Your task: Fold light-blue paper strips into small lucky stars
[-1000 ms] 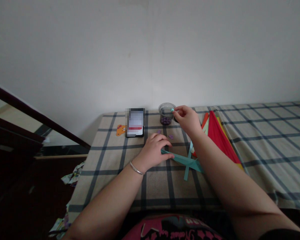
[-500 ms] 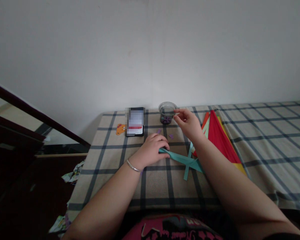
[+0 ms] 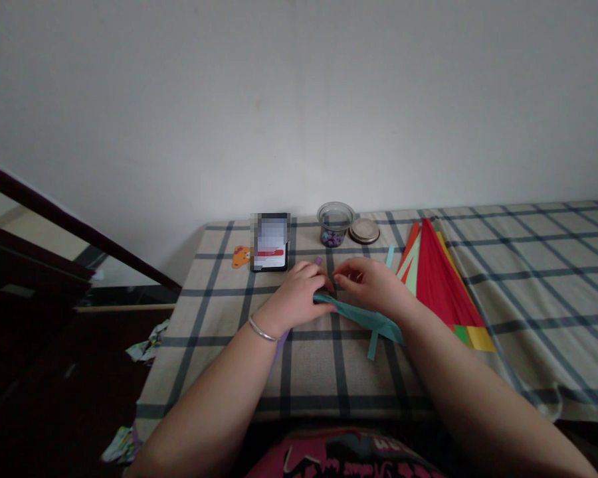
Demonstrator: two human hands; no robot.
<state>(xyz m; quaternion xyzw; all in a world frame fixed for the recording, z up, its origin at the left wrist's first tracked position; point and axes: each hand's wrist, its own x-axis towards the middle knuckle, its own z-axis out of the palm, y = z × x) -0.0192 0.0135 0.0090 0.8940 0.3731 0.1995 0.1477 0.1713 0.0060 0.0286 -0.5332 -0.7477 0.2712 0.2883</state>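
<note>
My left hand [image 3: 299,295] rests on the checked tablecloth [image 3: 214,325] with its fingers curled over the end of a bunch of teal paper strips [image 3: 363,318]. My right hand [image 3: 373,285] sits just to the right of it, fingertips pinched together at the same end of the strips, touching the left fingers. A silver bangle [image 3: 260,329] circles my left wrist. Behind the hands stands a small clear jar [image 3: 335,224] with purple pieces inside, its lid [image 3: 363,230] lying beside it.
A phone [image 3: 270,241] lies at the back by the wall, with an orange bear sticker [image 3: 240,257] to its left. A fan of red, yellow and green paper sheets [image 3: 441,282] lies to the right. Paper scraps [image 3: 149,345] litter the dark floor on the left.
My right hand has drawn back from the jar's rim and come down to the teal strips beside my left hand. The jar's lid is now in view.
</note>
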